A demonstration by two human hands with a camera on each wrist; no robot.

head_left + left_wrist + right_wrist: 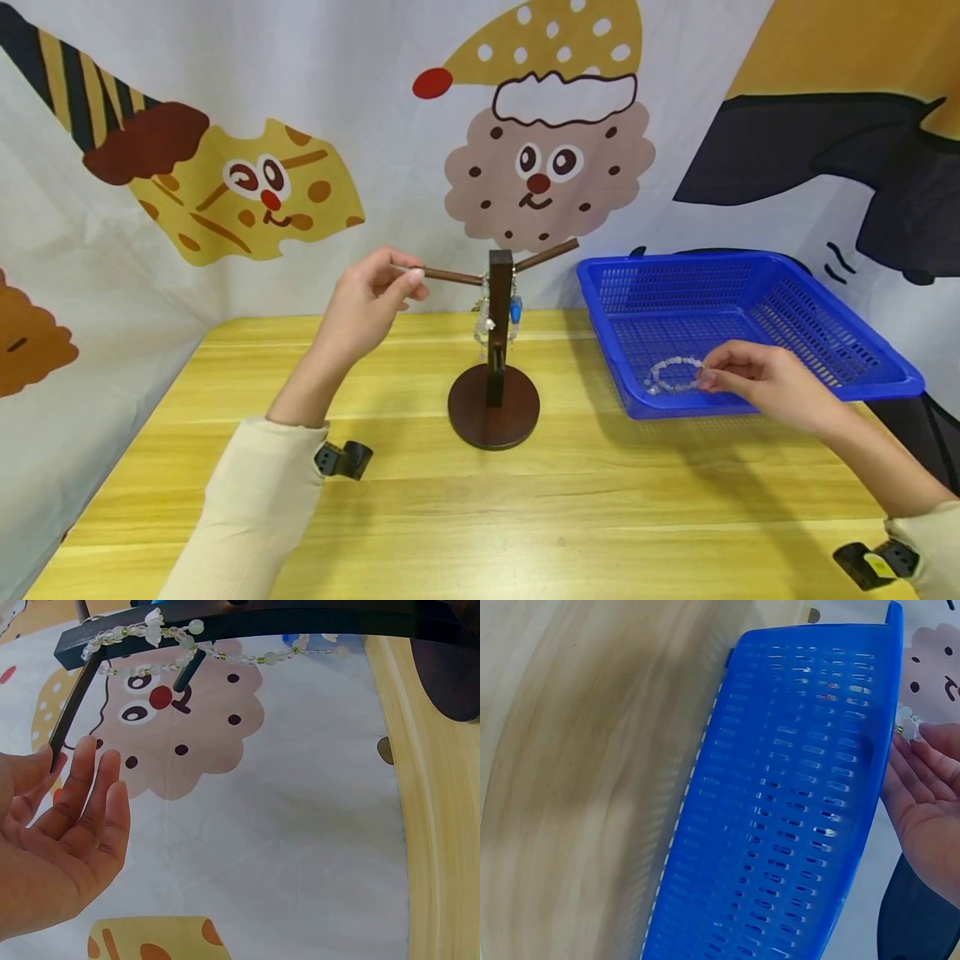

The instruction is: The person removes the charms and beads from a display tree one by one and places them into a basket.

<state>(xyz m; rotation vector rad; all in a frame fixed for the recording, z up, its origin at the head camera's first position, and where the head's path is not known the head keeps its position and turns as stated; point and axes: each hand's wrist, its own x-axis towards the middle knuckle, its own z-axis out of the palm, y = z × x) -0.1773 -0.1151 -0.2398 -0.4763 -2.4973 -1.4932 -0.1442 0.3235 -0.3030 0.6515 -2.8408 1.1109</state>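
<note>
In the head view alone, shows the whole held bracelet (678,361), right of centre, against the near left corner of the blue basket (603,333); in the right wrist view, shows only some beads past the rim. In the left wrist view, reveals a white flower-shaped bead (154,630) on the hung bracelet (270,657), upper left. As for the held bracelet, looks pale, translucent, beaded; stretches sideways as an oval, small dangle (652,388) to the lower left. Pinches it with the right hand (780,379). With the left hand (367,304), left of centre, pinches the tip of the stand's (500,333) peg (450,276), nearly level, pointing left.
</note>
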